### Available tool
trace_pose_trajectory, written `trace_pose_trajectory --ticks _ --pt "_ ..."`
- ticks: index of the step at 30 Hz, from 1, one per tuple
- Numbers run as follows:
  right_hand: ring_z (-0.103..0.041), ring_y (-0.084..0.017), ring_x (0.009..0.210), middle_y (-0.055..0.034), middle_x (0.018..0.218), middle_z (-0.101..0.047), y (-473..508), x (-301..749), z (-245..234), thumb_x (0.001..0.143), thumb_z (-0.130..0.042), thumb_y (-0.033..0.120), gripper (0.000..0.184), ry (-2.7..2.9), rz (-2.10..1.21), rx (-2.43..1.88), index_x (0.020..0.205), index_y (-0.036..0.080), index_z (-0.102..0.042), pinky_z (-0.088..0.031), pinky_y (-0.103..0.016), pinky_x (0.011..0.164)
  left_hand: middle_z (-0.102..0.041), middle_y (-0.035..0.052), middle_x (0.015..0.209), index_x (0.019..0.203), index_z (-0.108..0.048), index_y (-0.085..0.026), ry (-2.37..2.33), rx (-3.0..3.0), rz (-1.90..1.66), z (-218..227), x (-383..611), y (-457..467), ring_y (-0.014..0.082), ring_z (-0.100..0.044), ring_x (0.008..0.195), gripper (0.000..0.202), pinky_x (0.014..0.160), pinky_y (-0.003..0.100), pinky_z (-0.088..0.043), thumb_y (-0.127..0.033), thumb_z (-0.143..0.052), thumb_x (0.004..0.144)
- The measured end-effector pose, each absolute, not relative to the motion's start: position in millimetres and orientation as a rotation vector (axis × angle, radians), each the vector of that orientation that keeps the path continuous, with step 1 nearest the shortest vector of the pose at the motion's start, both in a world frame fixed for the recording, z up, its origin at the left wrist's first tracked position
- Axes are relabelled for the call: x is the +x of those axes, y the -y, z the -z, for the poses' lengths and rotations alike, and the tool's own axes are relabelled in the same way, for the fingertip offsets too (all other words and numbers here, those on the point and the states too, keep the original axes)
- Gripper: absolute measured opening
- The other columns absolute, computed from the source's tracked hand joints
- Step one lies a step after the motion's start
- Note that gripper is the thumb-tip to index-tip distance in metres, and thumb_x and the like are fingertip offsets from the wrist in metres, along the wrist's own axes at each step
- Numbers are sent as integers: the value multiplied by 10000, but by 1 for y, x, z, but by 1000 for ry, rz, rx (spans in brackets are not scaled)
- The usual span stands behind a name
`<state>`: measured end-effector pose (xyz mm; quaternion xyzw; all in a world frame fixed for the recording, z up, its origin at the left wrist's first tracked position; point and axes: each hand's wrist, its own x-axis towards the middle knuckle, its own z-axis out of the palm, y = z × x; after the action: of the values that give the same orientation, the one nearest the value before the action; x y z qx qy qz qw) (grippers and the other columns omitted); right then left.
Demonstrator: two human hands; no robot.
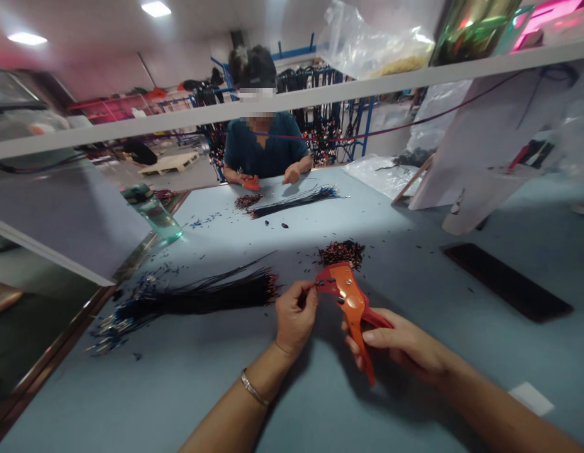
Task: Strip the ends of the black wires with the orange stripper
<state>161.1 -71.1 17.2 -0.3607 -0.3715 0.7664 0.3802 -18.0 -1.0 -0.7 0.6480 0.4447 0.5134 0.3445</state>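
My right hand (405, 340) is wrapped around the handles of an orange and red wire stripper (352, 299), its head pointing up and left above the table. At the stripper's jaws, the fingertips of my left hand (296, 311) are pinched on what looks like a thin wire, mostly hidden by the fingers. Left of that hand lies a bundle of black wires (211, 299), with copper-coloured ends toward me and blue and silver ends at the far left. Just behind the stripper's head is a pile of small dark and copper-coloured scraps (343, 252).
Across the table (188, 396) a co-worker (266, 145) sits behind a second wire bundle (296, 201). A green bottle (157, 217) stands at the left edge. To the right lie a dark flat strip (508, 282) and a white container (471, 198). A white shelf bar (292, 100) crosses above.
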Motion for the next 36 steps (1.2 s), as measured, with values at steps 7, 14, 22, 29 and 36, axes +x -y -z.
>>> trace_pose_trajectory --ticks 7,14,22,29,36 --pt "-597 -141 583 -32 727 -599 70 159 -16 714 -701 380 330 988 -1926 -930 906 143 -573 -481 -253 513 -570 -14 593 757 -656 -145 -1160 1733 -1348 4 -18 1 92 -464 534 156 537 188 -379 -252 -550 799" --pt "-584 -130 542 -20 694 -587 71 158 -16 717 -695 392 322 1031 -1894 -962 864 141 -555 -468 -240 480 -585 -8 599 759 -657 -143 -1149 1725 -1352 1 -18 2 93 -474 533 164 536 184 -389 -257 -548 805" --pt "-567 -126 507 -5 631 -578 71 155 -12 719 -694 426 342 1023 -1865 -998 833 145 -536 -450 -218 422 -569 -20 581 755 -659 -136 -1140 1748 -1362 2 -19 2 82 -457 523 152 525 172 -375 -233 -551 799" --pt "-510 -92 429 21 561 -545 72 150 -5 733 -674 492 379 1012 -1809 -1065 762 156 -503 -397 -180 359 -507 -40 545 722 -652 -138 -1162 1759 -1338 0 -18 2 74 -411 504 158 506 165 -345 -221 -542 800" --pt "-444 -74 351 40 471 -508 73 149 1 780 -620 515 386 1112 -1731 -1121 681 167 -485 -372 -176 320 -524 -36 565 758 -659 -139 -1155 1774 -1323 1 -19 1 75 -419 513 155 516 166 -348 -215 -532 807"
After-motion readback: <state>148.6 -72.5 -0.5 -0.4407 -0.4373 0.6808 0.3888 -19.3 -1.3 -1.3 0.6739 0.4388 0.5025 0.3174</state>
